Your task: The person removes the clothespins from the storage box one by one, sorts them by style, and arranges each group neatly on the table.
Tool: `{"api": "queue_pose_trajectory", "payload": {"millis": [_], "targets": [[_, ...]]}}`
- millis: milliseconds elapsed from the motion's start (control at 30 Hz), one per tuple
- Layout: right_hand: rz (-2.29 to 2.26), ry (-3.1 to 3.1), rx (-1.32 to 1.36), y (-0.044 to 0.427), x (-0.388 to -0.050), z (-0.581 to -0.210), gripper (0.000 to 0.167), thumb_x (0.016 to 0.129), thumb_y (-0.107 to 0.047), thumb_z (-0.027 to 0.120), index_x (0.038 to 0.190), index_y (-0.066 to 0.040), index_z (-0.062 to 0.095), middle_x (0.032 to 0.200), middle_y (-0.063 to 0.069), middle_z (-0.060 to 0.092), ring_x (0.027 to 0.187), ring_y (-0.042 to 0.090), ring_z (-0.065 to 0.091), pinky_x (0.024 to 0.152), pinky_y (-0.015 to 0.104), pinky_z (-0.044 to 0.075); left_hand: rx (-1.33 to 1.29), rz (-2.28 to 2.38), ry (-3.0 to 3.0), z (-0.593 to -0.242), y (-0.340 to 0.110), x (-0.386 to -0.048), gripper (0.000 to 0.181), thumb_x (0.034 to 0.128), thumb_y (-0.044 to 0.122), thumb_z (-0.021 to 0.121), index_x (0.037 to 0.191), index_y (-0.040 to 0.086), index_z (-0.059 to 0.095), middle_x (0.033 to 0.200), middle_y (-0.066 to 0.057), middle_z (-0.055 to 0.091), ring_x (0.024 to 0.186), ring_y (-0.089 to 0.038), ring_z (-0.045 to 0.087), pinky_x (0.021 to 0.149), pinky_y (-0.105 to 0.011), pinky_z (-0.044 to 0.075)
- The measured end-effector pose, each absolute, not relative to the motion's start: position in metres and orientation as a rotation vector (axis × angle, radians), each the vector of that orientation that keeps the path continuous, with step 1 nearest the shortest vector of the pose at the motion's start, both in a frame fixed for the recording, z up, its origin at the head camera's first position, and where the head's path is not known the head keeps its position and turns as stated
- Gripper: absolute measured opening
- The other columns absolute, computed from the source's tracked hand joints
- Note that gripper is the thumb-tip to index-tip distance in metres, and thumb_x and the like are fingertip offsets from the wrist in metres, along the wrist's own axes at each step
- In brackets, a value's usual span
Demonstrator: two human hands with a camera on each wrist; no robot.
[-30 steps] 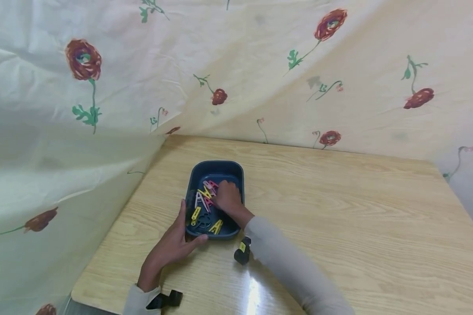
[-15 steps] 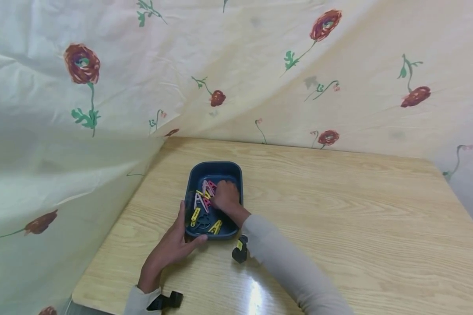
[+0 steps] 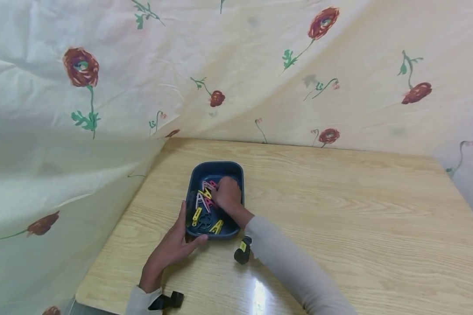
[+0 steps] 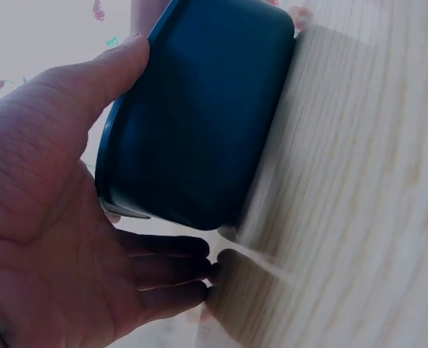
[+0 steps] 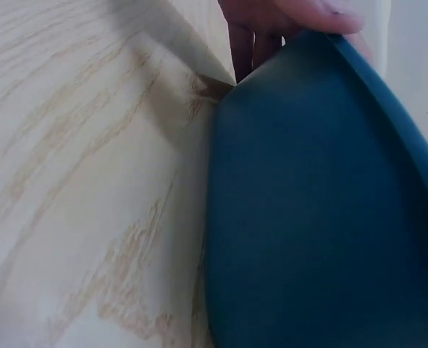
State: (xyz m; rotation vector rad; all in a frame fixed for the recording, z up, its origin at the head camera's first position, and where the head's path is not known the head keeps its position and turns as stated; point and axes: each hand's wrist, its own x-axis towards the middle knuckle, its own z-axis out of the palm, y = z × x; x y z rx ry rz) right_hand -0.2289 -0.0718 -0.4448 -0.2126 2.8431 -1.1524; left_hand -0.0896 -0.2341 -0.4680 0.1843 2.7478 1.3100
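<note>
Left hand [image 3: 173, 244] touches the tray [image 3: 219, 169] at its rim, table [image 3: 354, 214] stretching rightward.

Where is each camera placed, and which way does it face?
Head: on the head, facing forward and down toward the blue tray holding clips; left hand, right hand and sleeves show.
Left wrist: on that wrist, facing the tray's outer wall; the left hand shows.
Right wrist: on that wrist, facing the tray's outer wall; only part of the left hand shows.
Both wrist views share tray, left hand and table.
</note>
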Motion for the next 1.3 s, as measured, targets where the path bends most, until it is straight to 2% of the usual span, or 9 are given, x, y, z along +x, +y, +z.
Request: {"api": "queue_pose_trajectory", "payload": {"millis": [133, 233, 500, 733, 1033, 1300], "targets": [[-1.285, 2.834, -0.212, -0.07, -0.229, -0.444, 0.018, 0.096, -0.021, 0.067, 0.097, -0.004, 0.075, 0.084, 0.006, 0.067, 0.065, 0.014, 0.061, 0.058, 0.026, 0.051, 0.177, 1.306, 2.754, -0.468, -0.233, -0.09, 0.112, 0.0907, 0.048, 0.07, 0.159, 0.009, -0.01, 0.165, -0.02, 0.004, 0.149, -0.037, 0.014, 0.116, -0.056, 0.021], [-1.321, 2.849, -0.204, -0.07, -0.228, -0.443, 0.019, 0.096, -0.022, 0.067, 0.101, -0.005, 0.074, 0.09, 0.007, 0.069, 0.07, 0.015, 0.062, 0.063, 0.029, 0.053, 0.185, 1.313, 2.755, -0.468, -0.232, -0.091, 0.113, 0.0904, 0.048, 0.07, 0.159, 0.01, -0.01, 0.165, -0.02, 0.004, 0.149, -0.037, 0.015, 0.116, -0.056, 0.021], [-1.428, 2.9, -0.188, -0.066, -0.225, -0.438, 0.016, 0.096, -0.023, 0.068, 0.1, -0.008, 0.074, 0.09, 0.004, 0.07, 0.075, 0.017, 0.063, 0.07, 0.035, 0.053, 0.218, 1.368, 2.734, -0.469, -0.229, -0.092, 0.113, 0.0901, 0.047, 0.071, 0.159, 0.012, -0.011, 0.165, -0.019, 0.006, 0.148, -0.036, 0.018, 0.115, -0.056, 0.024], [-1.555, 2.912, -0.229, -0.058, -0.219, -0.432, 0.013, 0.094, -0.023, 0.07, 0.097, -0.011, 0.076, 0.086, 0.001, 0.07, 0.073, 0.013, 0.062, 0.069, 0.032, 0.053, 0.194, 1.337, 2.749, -0.466, -0.229, -0.089, 0.114, 0.0894, 0.048, 0.072, 0.159, 0.015, -0.012, 0.165, -0.018, 0.005, 0.149, -0.036, 0.016, 0.116, -0.056, 0.022], [-1.763, 2.967, -0.106, -0.035, -0.219, -0.427, 0.021, 0.095, -0.03, 0.07, 0.1, -0.011, 0.076, 0.089, 0.001, 0.072, 0.08, 0.014, 0.065, 0.072, 0.032, 0.054, 0.181, 1.34, 2.728, -0.469, -0.228, -0.09, 0.114, 0.0898, 0.049, 0.071, 0.159, 0.019, -0.014, 0.165, -0.019, 0.008, 0.148, -0.037, 0.018, 0.115, -0.057, 0.024], [-2.115, 2.965, 0.028, 0.0, -0.229, -0.432, 0.016, 0.09, -0.021, 0.075, 0.093, -0.006, 0.077, 0.094, 0.007, 0.073, 0.079, 0.018, 0.073, 0.068, 0.035, 0.059, 0.211, 1.361, 2.729, -0.469, -0.227, -0.088, 0.113, 0.0905, 0.045, 0.072, 0.159, 0.02, -0.015, 0.163, -0.023, 0.016, 0.145, -0.041, 0.025, 0.112, -0.06, 0.028]]}}
